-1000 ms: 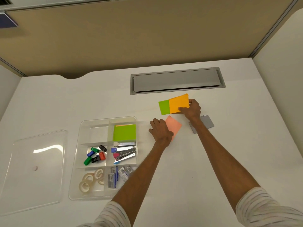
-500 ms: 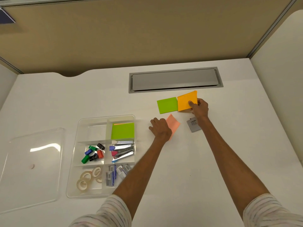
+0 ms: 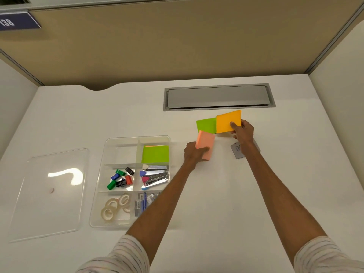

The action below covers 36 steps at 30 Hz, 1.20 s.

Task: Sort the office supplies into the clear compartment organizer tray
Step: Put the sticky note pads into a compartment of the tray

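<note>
My left hand (image 3: 194, 152) grips a pink sticky-note pad (image 3: 205, 143), lifted and tilted just right of the clear organizer tray (image 3: 137, 139). An orange sticky-note pad (image 3: 226, 123) is pinched at its right edge by my right hand (image 3: 243, 131) and raised off the desk. A green pad (image 3: 205, 125) lies flat beside and partly under the orange one. In the tray, the back right compartment holds another green pad (image 3: 155, 154); other compartments hold coloured clips (image 3: 120, 178), staplers or removers (image 3: 154, 177), tape rolls (image 3: 115, 206) and staple boxes (image 3: 142, 201).
The tray's clear lid (image 3: 49, 194) lies flat to the left. A grey card or packet (image 3: 237, 151) sits on the desk under my right forearm. A metal cable hatch (image 3: 218, 97) is set in the desk behind. Partition walls close the back and right.
My left hand has picked the pink pad up off the desk and tilted it. My right hand has lifted the orange pad slightly, clear of the green pad.
</note>
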Tool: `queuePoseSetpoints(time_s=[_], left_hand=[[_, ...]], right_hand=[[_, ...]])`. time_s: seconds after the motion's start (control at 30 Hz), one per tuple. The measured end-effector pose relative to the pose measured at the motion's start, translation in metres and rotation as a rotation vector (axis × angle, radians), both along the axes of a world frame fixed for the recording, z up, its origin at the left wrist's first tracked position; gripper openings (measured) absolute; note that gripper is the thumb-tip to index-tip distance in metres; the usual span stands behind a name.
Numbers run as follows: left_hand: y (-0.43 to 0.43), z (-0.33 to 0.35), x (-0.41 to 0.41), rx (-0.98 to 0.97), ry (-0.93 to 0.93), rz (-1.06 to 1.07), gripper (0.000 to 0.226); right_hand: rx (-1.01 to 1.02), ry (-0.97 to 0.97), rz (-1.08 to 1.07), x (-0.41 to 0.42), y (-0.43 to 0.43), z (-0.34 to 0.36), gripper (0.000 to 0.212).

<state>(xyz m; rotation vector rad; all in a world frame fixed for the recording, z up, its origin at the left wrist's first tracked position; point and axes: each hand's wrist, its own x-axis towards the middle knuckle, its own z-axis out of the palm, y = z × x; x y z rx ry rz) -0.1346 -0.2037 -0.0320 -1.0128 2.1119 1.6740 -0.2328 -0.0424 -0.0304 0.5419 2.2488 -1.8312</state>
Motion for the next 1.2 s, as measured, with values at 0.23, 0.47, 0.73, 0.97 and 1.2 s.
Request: queuePoseSetpoints(time_s=[0.23, 0.47, 0.73, 0.97, 1.2], left_hand=[[-0.054, 0.024, 0.011, 0.003, 0.211, 0.161, 0.031], [-0.12, 0.048, 0.039, -0.06, 0.262, 0.308, 0.031], [-0.173, 0.049, 0.085, -0.16, 0.224, 0.345, 0.033], [-0.199, 0.048, 0.109, -0.21, 0.226, 0.398, 0.037], [-0.216, 0.049, 0.114, -0.214, 0.257, 0.426, 0.031]], right_hand=[[-0.062, -0.002, 0.039, 0.015, -0.027, 0.017, 0.036], [-0.063, 0.008, 0.114, 0.037, -0.069, 0.037, 0.03], [-0.03, 0.025, 0.288, 0.083, -0.13, 0.044, 0.027], [0.023, -0.004, 0.356, 0.112, -0.159, 0.043, 0.03], [0.126, 0.016, 0.385, 0.129, -0.179, 0.037, 0.029]])
